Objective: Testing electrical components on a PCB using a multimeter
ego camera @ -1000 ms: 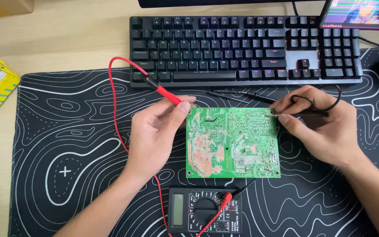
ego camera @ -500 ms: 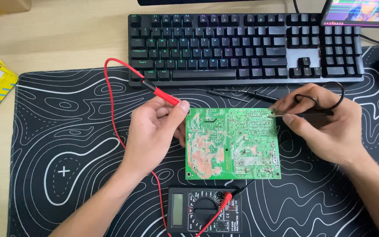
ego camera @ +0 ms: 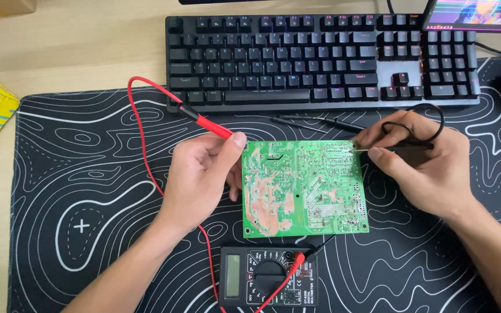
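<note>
Since the earlier frames little has shifted: both hands keep their places at the board, and the red lead's loop sits slightly further left on the mat.

Left hand [ego camera: 201,174] is curled, thumb and fingers pinching the red-handled test probe [ego camera: 213,126] at its lower end; the tip is hidden behind the thumb, apparently at the upper left corner of the board. Thin red wire [ego camera: 137,130] loops from the probe up over the mat and back down past the wrist.

Right hand [ego camera: 424,165] is closed in a pen grip around the black test probe [ego camera: 404,149], whose metal tip touches the upper right edge of the flat green printed circuit board [ego camera: 304,186]. Board lies solder side up on the black desk mat with white contour lines [ego camera: 76,174], between the two hands.

Dark digital multimeter with a rotary dial [ego camera: 268,277] lies just below the board, leads plugged in. Black mechanical keyboard [ego camera: 320,58] sits above the mat's upper edge
</note>
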